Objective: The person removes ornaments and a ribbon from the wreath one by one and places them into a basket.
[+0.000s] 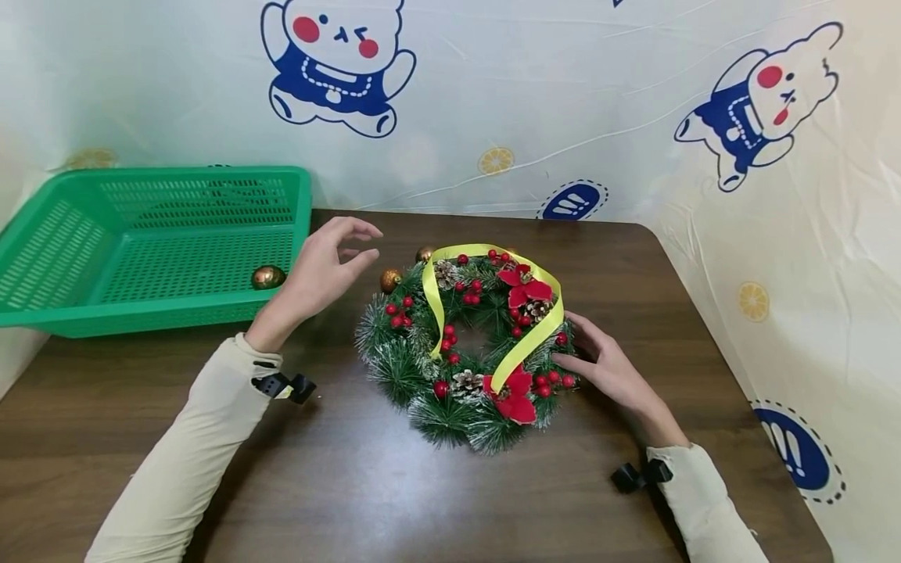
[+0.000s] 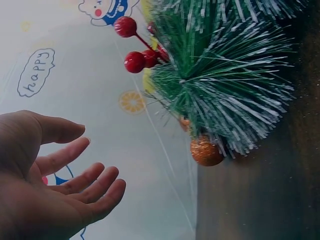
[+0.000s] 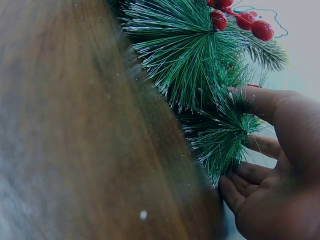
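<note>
A green Christmas wreath (image 1: pixel 397 367) lies on the table, trimmed with red berries, red flowers, frosted pine cones and a loop of yellow ribbon (image 1: pixel 536 344). My right hand (image 1: pixel 611 371) grips its right edge; in the right wrist view, thumb and fingers (image 3: pixel 265 102) sit around a sprig of needles. Left of the wreath, my left hand (image 1: pixel 320 270) is raised with nothing in it, its fingers loosely bent and apart. Between that hand and the wreath sits a glittery gold bauble (image 1: pixel 390 280), with a shinier one (image 1: pixel 425 253) behind, at the wreath's far left edge.
A green plastic basket (image 1: pixel 141 313) with slotted walls stands at the back left, one shiny bronze bauble (image 1: pixel 268 277) inside at its near right corner. Behind the brown wooden table (image 1: pixel 338 485) hangs a pale curtain (image 1: pixel 450 94) printed with cartoon figures.
</note>
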The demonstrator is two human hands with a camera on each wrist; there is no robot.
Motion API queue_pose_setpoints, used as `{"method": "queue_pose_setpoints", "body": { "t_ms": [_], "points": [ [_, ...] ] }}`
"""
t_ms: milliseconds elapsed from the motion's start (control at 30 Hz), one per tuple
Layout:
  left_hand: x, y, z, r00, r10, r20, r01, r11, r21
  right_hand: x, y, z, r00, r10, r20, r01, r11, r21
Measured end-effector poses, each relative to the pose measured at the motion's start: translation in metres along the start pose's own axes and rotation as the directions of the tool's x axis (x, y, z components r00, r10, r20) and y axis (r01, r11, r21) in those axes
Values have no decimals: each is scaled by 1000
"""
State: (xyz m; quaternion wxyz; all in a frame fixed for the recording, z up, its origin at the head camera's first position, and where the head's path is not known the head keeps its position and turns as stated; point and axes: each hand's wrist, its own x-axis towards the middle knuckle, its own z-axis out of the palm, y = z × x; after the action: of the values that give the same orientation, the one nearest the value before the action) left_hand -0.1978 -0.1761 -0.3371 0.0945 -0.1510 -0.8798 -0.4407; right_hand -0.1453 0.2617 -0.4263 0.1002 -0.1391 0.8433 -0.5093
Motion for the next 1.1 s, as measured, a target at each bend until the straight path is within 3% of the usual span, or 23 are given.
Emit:
{"method": "queue_pose_setpoints", "body": {
  "t_ms": [700, 1100],
  "points": [
    [3, -22, 21, 996, -51, 78, 56, 996, -65, 0, -1, 0, 1000, 14, -3, -14, 1000, -5],
    [4, -36, 33, 985, -126, 122, 135, 989, -68, 0, 1, 0, 1000, 14, -2, -14, 1000, -10]
  ]
}}
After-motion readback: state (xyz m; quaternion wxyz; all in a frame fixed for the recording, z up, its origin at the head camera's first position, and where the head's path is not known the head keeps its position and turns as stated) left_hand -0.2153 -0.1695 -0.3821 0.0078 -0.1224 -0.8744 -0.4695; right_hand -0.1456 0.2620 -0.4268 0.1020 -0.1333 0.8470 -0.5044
